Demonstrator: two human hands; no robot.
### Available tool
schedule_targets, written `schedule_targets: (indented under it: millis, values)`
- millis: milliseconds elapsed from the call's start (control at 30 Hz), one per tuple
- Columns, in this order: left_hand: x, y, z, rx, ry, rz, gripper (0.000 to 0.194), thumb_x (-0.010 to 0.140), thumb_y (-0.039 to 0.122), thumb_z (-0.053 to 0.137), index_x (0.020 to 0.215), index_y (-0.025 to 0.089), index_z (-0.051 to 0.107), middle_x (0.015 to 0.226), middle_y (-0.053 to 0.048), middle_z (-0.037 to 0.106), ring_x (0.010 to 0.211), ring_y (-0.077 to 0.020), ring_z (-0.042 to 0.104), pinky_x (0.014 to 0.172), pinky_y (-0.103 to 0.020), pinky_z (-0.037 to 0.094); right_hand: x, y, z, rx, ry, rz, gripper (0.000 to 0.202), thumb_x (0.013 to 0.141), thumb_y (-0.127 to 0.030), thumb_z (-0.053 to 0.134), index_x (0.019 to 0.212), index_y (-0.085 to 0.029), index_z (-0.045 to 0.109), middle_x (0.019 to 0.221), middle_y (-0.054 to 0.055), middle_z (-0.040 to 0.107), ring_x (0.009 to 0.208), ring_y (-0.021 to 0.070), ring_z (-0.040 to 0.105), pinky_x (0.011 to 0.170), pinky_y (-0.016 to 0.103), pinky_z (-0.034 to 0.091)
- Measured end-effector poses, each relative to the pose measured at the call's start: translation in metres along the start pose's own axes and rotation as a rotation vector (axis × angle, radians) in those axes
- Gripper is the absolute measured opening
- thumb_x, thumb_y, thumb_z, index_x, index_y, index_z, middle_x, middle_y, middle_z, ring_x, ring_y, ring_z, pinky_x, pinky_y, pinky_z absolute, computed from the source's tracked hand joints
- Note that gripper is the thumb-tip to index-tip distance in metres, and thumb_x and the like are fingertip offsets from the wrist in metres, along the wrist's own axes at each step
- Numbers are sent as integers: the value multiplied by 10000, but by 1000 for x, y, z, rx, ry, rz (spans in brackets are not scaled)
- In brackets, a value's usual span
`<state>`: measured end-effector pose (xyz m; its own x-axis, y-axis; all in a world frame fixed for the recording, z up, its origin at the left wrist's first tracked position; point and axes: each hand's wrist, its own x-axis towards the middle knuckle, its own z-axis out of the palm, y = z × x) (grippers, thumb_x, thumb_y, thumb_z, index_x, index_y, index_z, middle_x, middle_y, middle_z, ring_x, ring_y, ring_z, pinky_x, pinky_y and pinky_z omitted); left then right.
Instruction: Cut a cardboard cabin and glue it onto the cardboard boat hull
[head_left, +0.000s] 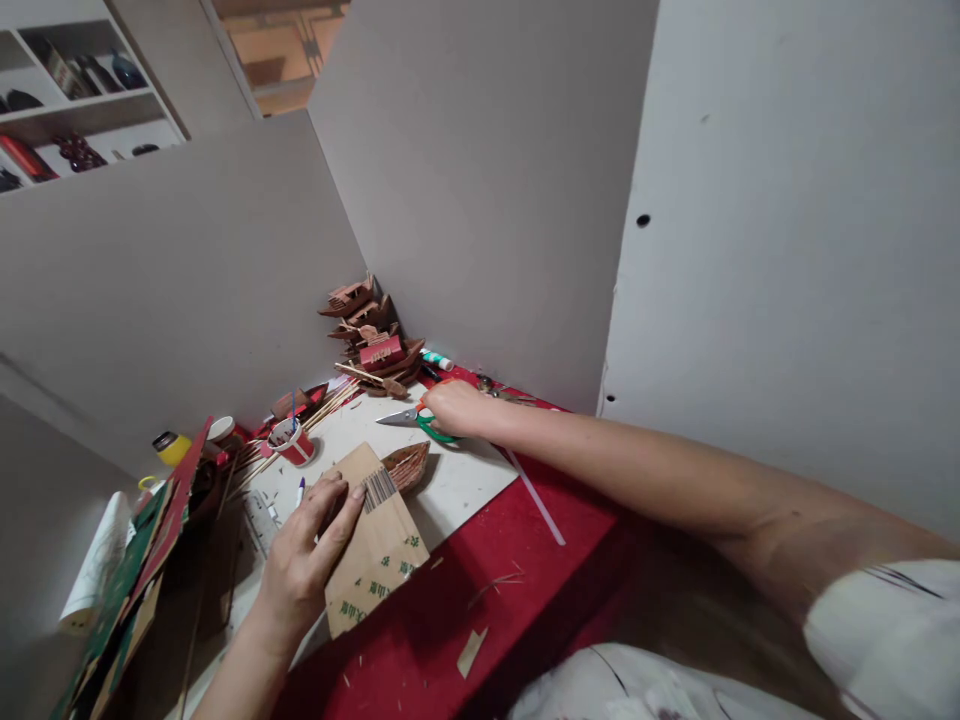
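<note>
One card lies under the curled left hand, grip unclear; the right hand clasps scissors near the far edge of the tabletop.

Plain grey partitions meet in a corner behind a red-covered desk at lower centre, with a paler panel filling the upper right, a white shelf unit at upper left, and a warmly lit, orange-toned opening beside it along the top edge.
</note>
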<state>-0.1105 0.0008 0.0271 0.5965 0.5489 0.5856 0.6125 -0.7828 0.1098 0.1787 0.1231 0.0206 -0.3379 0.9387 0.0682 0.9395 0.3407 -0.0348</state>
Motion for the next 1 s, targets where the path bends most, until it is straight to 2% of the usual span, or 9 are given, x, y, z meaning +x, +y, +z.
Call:
schedule_targets:
  millis: [167, 233, 333, 400, 467, 600, 700, 833, 1000]
  values:
    - [1, 2, 3, -142, 57, -108, 335, 945, 348, 494, 1210, 288, 690, 1156, -119, 723, 1163, -285, 615, 1031, -444, 432, -10, 3, -6, 53, 66, -76, 282, 920, -268, 598, 1110, -63, 632, 1069, 174, 658, 995, 257, 648, 845, 407, 537]
    - [5, 8, 6, -206, 118, -173, 337, 946, 386, 483, 1171, 300, 718, 1135, -105, 735, 1118, -287, 630, 1038, -445, 410, -21, -3, -15, 86, 146, -178, 424, 894, -275, 620, 1257, -62, 567, 1218, 226, 605, 1149, 288, 585, 937, 409, 496]
    - [16, 20, 10, -294, 173, -222, 296, 926, 369, 526, 1112, 308, 749, 1089, -94, 752, 1063, -291, 641, 1021, -441, 403, -34, -20, -26, 168, 354, -565, 660, 861, -320, 654, 1438, -125, 398, 1471, 183, 426, 1347, 252, 409, 1083, 401, 389]
    - [24, 25, 10, -360, 153, -217, 265, 892, 358, 585, 1083, 305, 761, 1076, -96, 755, 1056, -297, 641, 1003, -440, 414, -36, -32, -27, 202, 483, -848, 495, 896, -284, 599, 1347, -100, 510, 1376, 183, 536, 1274, 246, 490, 1041, 394, 426]
    - [28, 26, 6, -438, 144, -266, 282, 826, 348, 674, 1089, 292, 756, 1146, -103, 730, 1112, -307, 620, 1003, -438, 423, -34, -39, -25, 181, 555, -973, 318, 957, -232, 492, 1224, -103, 609, 1195, 157, 664, 1101, 218, 606, 931, 357, 493]
    - [28, 25, -13, -811, 268, -759, 383, 776, 321, 735, 1151, 251, 700, 1233, -105, 684, 1090, -271, 643, 891, -373, 520, -25, -32, -21, 26, 713, -975, 345, 1019, -181, 335, 1189, -111, 626, 1136, 139, 694, 1008, 196, 640, 856, 339, 516]
    - [24, 30, -19, -1213, 125, -1068, 392, 813, 469, 663, 1008, 136, 732, 947, -138, 753, 778, -220, 698, 657, -308, 559, -19, -28, -20, -83, 802, -995, 356, 1016, -148, 312, 1177, -90, 624, 1153, 152, 685, 1048, 213, 628, 874, 361, 508]
    - [22, 48, -6, -1389, 0, -1108, 357, 734, 351, 776, 1005, 121, 739, 812, -100, 750, 622, -164, 663, 530, -231, 514, -14, -36, -18, -90, 754, -1005, 349, 1014, -148, 317, 1159, -86, 629, 1113, 160, 692, 975, 212, 643, 836, 371, 513]
    - [13, 44, 6, -1447, -55, -1071, 441, 701, 322, 805, 1090, 139, 707, 893, -94, 753, 599, -137, 654, 579, -226, 517, -19, -38, -30, 249, 626, -1106, 262, 971, -254, 480, 956, -100, 691, 1035, 155, 713, 983, 219, 638, 872, 348, 500]
